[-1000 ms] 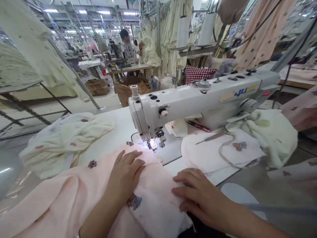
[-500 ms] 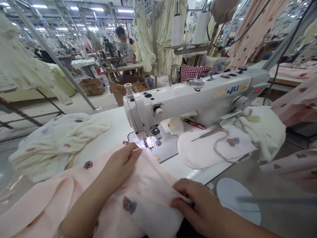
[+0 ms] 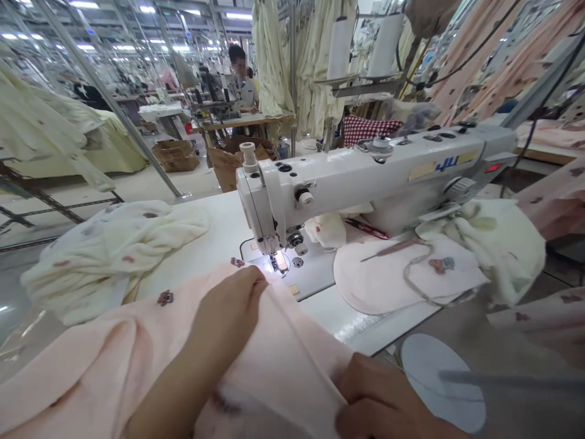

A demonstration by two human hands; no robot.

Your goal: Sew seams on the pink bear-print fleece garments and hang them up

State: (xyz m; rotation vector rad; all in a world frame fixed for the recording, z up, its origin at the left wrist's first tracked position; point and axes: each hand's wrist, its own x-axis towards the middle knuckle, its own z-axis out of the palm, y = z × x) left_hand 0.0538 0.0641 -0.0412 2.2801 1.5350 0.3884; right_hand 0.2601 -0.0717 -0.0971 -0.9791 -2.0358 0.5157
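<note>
A pale pink fabric piece (image 3: 283, 347) with small printed bears spreads over the table front and down toward my lap. Close to the lit needle area of the white sewing machine (image 3: 347, 177), my left hand (image 3: 235, 305) pinches the fabric's edge, its thumb side toward the presser foot (image 3: 278, 262). My right hand (image 3: 381, 396) grips the same fabric lower right, near the bottom of the view, and an edge runs taut between both hands. The fingertips of my right hand are partly hidden by cloth.
Cream printed cloth (image 3: 109, 256) lies bunched on the table's left. Right of the needle are a rounded pale fabric piece (image 3: 365, 280) with a pointed tool (image 3: 393, 249) on it, red-handled snips (image 3: 368, 228) and more cream cloth (image 3: 498, 244). A co-worker (image 3: 240, 79) sits farther back.
My right hand has moved down and slightly right, drawing the fabric edge longer and straighter. My left hand stays near the needle. The view has shifted a little.
</note>
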